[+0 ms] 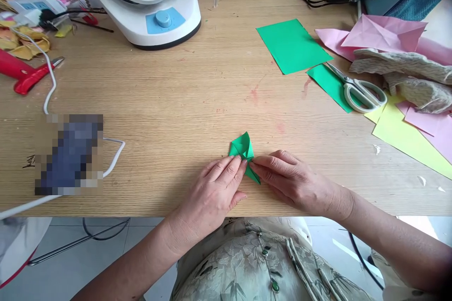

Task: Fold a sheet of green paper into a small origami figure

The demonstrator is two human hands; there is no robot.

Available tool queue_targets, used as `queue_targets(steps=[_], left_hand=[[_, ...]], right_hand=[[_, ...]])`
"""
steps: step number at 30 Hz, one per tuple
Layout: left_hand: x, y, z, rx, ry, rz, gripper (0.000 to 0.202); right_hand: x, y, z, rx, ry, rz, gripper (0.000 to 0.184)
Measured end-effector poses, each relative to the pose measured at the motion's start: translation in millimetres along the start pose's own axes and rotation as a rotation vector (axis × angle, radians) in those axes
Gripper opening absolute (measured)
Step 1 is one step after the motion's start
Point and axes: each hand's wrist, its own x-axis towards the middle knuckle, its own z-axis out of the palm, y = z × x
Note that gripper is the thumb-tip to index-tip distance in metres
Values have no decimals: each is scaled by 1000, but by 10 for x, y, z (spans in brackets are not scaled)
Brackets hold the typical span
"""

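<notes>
Now, press down on the folded green paper with the flat fingers of the left hand, laid over it and not clasping; pinch its right side with the right hand, apparently between finger and thumb. Look for the paper directly at the grip, half covered, showing a raised flap just beyond the fingertips and a narrow point just nearer the body. Cannot tell how the folds run underneath.

To crease well, probably best to line up the edges first, then bear down with the left fingertips, run the right pinch outward from the covered middle, and spare the raised flap from crushing.

Working on a smooth, wood-grained table, likely firm enough for a sharp crease, marked by faint reddish stains beyond the grip. Farther beyond and left, see a fan; beyond and right, a loose green sheet, scissors resting partly on a second green piece, then pink paper and yellow paper. Well left of the grip, notice a blurred dark object; nearer the body, below the table edge, patterned clothing and floor tiles
</notes>
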Motion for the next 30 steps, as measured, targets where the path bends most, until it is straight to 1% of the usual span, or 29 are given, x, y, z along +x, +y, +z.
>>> queue_targets(steps=[4,8,13,21,25,27,30], left_hand=[[12,-34,-13,-1,-20,5,53],[6,-79,-14,-15,-56,7,59],[-31,-84,-4,-8,-72,15,61],[-24,-47,-8,-6,-83,0,61],[-33,-71,-3,-10,-34,19,52],[-24,-99,-6,-28,9,32,49],[34,-140,-16,-87,73,10,53]], right_hand=[[-2,9,-55,12,-10,-22,35],[-29,23,-96,33,-19,-42,39],[-72,13,-75,-9,-47,-23,41],[-65,-35,-65,-100,-95,-39,42],[-78,-41,-50,-53,-70,-23,37],[-99,-41,-37,1,-30,0,33],[-93,-35,-51,133,86,125,31]])
